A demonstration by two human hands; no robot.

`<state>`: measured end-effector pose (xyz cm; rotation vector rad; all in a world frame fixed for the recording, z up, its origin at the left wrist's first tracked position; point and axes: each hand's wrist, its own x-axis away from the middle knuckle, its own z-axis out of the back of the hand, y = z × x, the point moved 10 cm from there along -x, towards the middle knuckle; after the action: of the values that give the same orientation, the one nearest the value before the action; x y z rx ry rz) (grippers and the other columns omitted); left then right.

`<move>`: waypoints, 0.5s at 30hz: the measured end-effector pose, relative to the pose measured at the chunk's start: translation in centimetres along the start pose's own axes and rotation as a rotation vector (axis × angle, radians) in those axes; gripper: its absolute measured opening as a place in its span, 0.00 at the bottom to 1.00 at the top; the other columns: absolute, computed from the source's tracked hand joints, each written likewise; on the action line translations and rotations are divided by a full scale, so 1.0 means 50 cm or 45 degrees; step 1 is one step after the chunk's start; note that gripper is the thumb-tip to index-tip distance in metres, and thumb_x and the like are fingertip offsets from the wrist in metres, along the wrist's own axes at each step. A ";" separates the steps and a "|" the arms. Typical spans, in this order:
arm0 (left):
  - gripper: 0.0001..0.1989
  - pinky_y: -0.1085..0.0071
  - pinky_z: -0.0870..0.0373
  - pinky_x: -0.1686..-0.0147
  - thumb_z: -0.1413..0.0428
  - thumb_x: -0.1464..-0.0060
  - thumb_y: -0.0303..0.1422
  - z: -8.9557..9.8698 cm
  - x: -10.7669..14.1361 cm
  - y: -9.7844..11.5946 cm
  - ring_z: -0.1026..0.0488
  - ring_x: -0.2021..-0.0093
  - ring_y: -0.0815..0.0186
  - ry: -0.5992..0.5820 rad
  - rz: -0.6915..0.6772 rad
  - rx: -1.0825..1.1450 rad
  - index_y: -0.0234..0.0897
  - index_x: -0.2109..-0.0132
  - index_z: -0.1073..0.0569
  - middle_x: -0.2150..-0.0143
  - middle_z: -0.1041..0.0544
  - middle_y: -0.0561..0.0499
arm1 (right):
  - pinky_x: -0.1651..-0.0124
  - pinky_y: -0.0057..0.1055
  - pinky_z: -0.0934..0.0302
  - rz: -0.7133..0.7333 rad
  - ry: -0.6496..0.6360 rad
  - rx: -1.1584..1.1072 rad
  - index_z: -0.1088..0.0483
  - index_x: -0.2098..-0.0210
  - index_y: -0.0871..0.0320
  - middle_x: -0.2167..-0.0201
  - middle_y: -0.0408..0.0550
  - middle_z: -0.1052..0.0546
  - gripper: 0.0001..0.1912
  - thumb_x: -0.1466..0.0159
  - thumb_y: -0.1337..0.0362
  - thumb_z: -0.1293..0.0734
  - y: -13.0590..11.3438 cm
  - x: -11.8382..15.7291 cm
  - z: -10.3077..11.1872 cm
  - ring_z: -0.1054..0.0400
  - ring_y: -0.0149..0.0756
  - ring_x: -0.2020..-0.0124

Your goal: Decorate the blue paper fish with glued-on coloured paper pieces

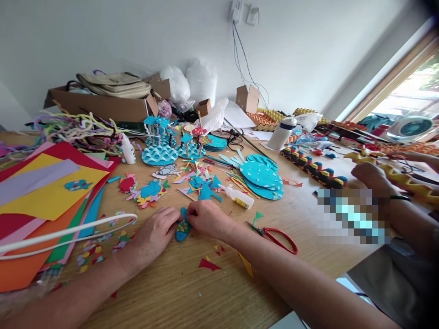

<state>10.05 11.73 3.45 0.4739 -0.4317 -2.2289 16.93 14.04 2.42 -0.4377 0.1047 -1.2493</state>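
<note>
A small blue paper fish (183, 232), decorated with coloured triangles, lies on the wooden table between my hands. My left hand (156, 234) is closed at its left side, fingertips on the edge. From the other side my right hand (210, 220) pinches at the fish near its tail; whatever small piece may be between those fingertips is hidden. Red-handled scissors (279, 238) rest to the right of my right wrist. Behind it lies a white glue bottle (240, 197) on its side, close to blue paper scraps (202, 186). Red and yellow snippets (210, 264) are scattered in front.
Coloured paper sheets (55, 183) and a white curved tube (85, 228) occupy the left. Further back are pipe cleaners (78, 132), an upright glue bottle (128, 150), blue fish models (159, 155) and blue discs (262, 176). A co-worker's hand (370, 176) is at right, by painted egg-carton strips (312, 169).
</note>
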 end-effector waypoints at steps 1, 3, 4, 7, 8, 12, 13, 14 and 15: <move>0.09 0.69 0.36 0.64 0.56 0.48 0.22 0.000 0.000 0.000 0.34 0.65 0.63 0.003 -0.004 -0.004 0.35 0.68 0.33 0.68 0.31 0.49 | 0.73 0.25 0.49 0.000 0.008 0.010 0.28 0.70 0.57 0.72 0.47 0.25 0.12 0.46 0.66 0.42 0.000 0.000 0.000 0.34 0.32 0.71; 0.09 0.69 0.36 0.64 0.57 0.48 0.22 0.001 0.000 0.000 0.34 0.65 0.63 0.018 -0.016 -0.009 0.35 0.67 0.33 0.68 0.31 0.49 | 0.73 0.25 0.49 -0.002 0.020 0.027 0.28 0.70 0.57 0.72 0.47 0.24 0.12 0.46 0.66 0.42 0.000 -0.001 -0.001 0.33 0.33 0.70; 0.10 0.68 0.36 0.63 0.57 0.48 0.21 0.001 0.001 0.000 0.34 0.64 0.63 0.024 -0.023 -0.007 0.35 0.67 0.33 0.68 0.31 0.49 | 0.73 0.26 0.49 -0.003 0.023 0.034 0.28 0.70 0.56 0.72 0.47 0.24 0.12 0.46 0.66 0.42 0.000 -0.001 -0.001 0.33 0.33 0.70; 0.11 0.68 0.36 0.63 0.57 0.48 0.21 0.000 0.003 -0.001 0.34 0.64 0.63 0.042 -0.035 -0.001 0.36 0.66 0.32 0.67 0.30 0.49 | 0.73 0.26 0.49 -0.012 0.026 0.061 0.28 0.69 0.57 0.71 0.48 0.24 0.13 0.45 0.65 0.43 0.000 -0.002 -0.003 0.33 0.34 0.70; 0.11 0.68 0.36 0.62 0.57 0.48 0.21 0.000 0.003 -0.001 0.34 0.64 0.63 0.046 -0.036 -0.001 0.36 0.66 0.32 0.67 0.30 0.49 | 0.73 0.26 0.49 -0.018 0.024 0.073 0.28 0.69 0.57 0.71 0.48 0.24 0.13 0.45 0.65 0.43 0.000 -0.002 -0.003 0.33 0.34 0.69; 0.11 0.68 0.36 0.62 0.57 0.49 0.21 -0.001 0.004 -0.003 0.33 0.63 0.63 0.032 -0.028 -0.004 0.37 0.66 0.32 0.66 0.31 0.49 | 0.71 0.27 0.47 -0.037 0.027 0.112 0.28 0.68 0.58 0.69 0.51 0.24 0.15 0.42 0.63 0.45 0.001 -0.001 -0.005 0.32 0.36 0.68; 0.11 0.68 0.36 0.62 0.57 0.49 0.21 -0.002 0.004 -0.003 0.33 0.63 0.63 0.028 -0.027 -0.002 0.37 0.66 0.32 0.66 0.31 0.49 | 0.70 0.28 0.47 -0.038 0.033 0.118 0.28 0.68 0.58 0.68 0.52 0.24 0.15 0.42 0.63 0.45 0.001 0.000 -0.005 0.32 0.36 0.67; 0.11 0.68 0.36 0.62 0.57 0.49 0.21 -0.002 0.004 -0.002 0.33 0.63 0.63 0.026 -0.030 0.002 0.37 0.66 0.32 0.66 0.31 0.49 | 0.70 0.28 0.47 -0.037 0.039 0.122 0.28 0.68 0.58 0.68 0.52 0.24 0.15 0.42 0.63 0.45 0.001 0.000 -0.005 0.32 0.37 0.67; 0.11 0.68 0.36 0.62 0.57 0.49 0.21 -0.002 0.004 -0.001 0.33 0.63 0.63 0.024 -0.034 0.008 0.37 0.66 0.32 0.66 0.31 0.49 | 0.71 0.28 0.47 -0.036 0.045 0.125 0.28 0.68 0.58 0.68 0.51 0.24 0.14 0.43 0.63 0.45 0.001 0.000 -0.005 0.32 0.37 0.67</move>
<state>9.94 11.62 3.30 0.5067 -0.4251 -2.2475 16.91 13.99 2.18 -0.3337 0.0671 -1.2842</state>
